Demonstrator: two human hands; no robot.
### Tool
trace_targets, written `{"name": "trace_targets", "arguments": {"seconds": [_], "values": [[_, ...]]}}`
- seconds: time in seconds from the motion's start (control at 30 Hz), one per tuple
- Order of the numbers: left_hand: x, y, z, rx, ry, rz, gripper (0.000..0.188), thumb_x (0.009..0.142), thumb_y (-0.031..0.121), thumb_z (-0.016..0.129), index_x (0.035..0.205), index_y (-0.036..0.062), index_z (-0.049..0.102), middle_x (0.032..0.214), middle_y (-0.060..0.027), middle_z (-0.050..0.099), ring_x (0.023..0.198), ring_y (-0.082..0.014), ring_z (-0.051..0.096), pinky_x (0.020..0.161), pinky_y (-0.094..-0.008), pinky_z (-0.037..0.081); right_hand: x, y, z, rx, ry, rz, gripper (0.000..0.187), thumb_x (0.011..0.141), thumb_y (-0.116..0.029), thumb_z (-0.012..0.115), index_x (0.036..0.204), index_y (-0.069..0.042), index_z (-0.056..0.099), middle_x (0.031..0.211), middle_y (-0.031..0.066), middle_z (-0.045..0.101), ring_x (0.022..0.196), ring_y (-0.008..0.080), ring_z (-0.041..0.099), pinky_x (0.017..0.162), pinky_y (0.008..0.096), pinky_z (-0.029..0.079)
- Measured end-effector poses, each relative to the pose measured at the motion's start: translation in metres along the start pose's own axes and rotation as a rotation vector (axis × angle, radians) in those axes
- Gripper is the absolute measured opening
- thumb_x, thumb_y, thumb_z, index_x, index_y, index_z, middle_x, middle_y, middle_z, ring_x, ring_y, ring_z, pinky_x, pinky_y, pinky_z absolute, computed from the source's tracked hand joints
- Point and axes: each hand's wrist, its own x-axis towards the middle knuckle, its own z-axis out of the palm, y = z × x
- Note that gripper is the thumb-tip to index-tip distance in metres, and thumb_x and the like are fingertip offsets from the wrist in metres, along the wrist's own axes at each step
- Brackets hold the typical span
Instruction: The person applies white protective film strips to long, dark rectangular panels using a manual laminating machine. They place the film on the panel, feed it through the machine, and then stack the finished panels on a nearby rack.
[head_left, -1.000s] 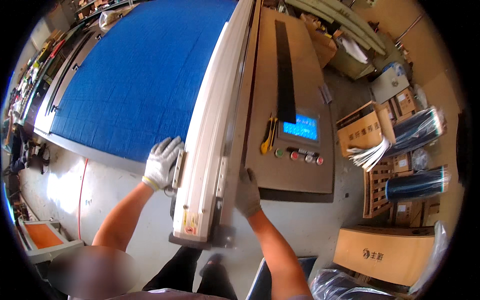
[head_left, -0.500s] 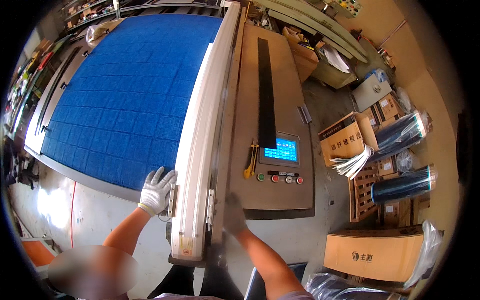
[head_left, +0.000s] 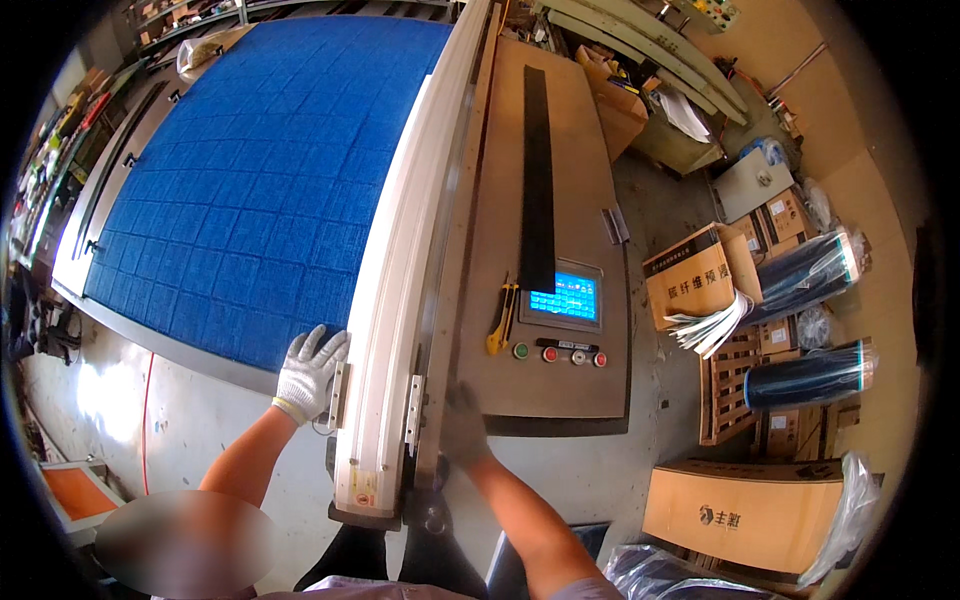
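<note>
My left hand (head_left: 309, 376), in a white knit glove, rests with fingers spread at the front edge of the blue gridded sheet (head_left: 250, 200). Its fingertips lie beside the long white beam (head_left: 385, 280), next to a small metal bracket (head_left: 339, 395). On the beam's other side my right hand (head_left: 463, 428), in a dark grey glove, is close to the front left edge of the brown control panel (head_left: 560, 385). That hand is blurred and dim, so its fingers and whether it touches anything are unclear.
The panel carries a lit touchscreen (head_left: 565, 298), several buttons, a black strip (head_left: 538, 180), a yellow cutter (head_left: 495, 335) and a black marker (head_left: 562, 344). On the right stand cardboard boxes (head_left: 745, 515), dark rolls (head_left: 805, 375) and a wooden pallet (head_left: 722, 395).
The view has shifted slightly. My left hand keeps its place by the beam with fingers spread. My right hand stays beside the panel edge with only a small shift.
</note>
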Motion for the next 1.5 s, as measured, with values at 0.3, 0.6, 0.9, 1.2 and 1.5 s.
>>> {"name": "trace_targets", "arguments": {"seconds": [0.3,0.6,0.9,1.2,1.5], "values": [[0.001,0.002,-0.006,-0.050,0.079,0.005,0.063,0.085,0.026,0.061,0.144,0.0119,0.049,0.155,-0.0058,0.042,0.140,-0.0378,0.038,0.115,-0.0551,0.029,-0.002,0.002,0.024,0.041,0.029,0.050,0.040,0.089,-0.013,0.057,0.128,-0.002,0.057,0.136,0.0181,0.054,0.137,0.0411,0.039,0.111,0.0591,0.034],[-0.001,-0.001,-0.002,-0.029,0.063,-0.007,0.065,0.086,0.028,0.060,0.147,0.0138,0.046,0.156,-0.0028,0.041,0.142,-0.0365,0.035,0.116,-0.0546,0.027,0.002,-0.001,0.008,0.046,0.064,0.012,0.038,0.089,-0.014,0.059,0.125,-0.004,0.059,0.137,0.0192,0.053,0.135,0.0427,0.040,0.105,0.0599,0.038],[0.004,0.002,-0.007,-0.040,-0.007,-0.017,0.066,0.089,0.030,0.059,0.151,0.0146,0.041,0.158,-0.0050,0.037,0.146,-0.0342,0.031,0.118,-0.0542,0.024,-0.008,0.014,0.054,0.504,0.051,0.237,0.040,0.087,-0.010,0.057,0.126,-0.002,0.057,0.141,0.0244,0.048,0.134,0.0408,0.041,0.105,0.0596,0.037],[0.000,0.003,-0.012,-0.023,-0.013,-0.003,0.067,0.087,0.033,0.059,0.150,0.0150,0.042,0.156,-0.0035,0.040,0.143,-0.0371,0.033,0.116,-0.0556,0.026,-0.014,0.014,0.074,0.776,0.020,0.391,0.042,0.088,-0.012,0.056,0.128,-0.001,0.056,0.144,0.0245,0.046,0.129,0.0439,0.044,0.102,0.0562,0.039],[0.003,-0.001,-0.004,-0.027,-0.026,-0.033,0.063,0.093,0.036,0.053,0.152,0.0177,0.039,0.159,-0.0015,0.036,0.147,-0.0349,0.029,0.118,-0.0550,0.023,-0.002,0.014,0.063,0.996,0.033,0.427,0.036,0.091,-0.016,0.056,0.125,-0.002,0.057,0.141,0.0236,0.047,0.117,0.0414,0.050,0.097,0.0547,0.041]]}}
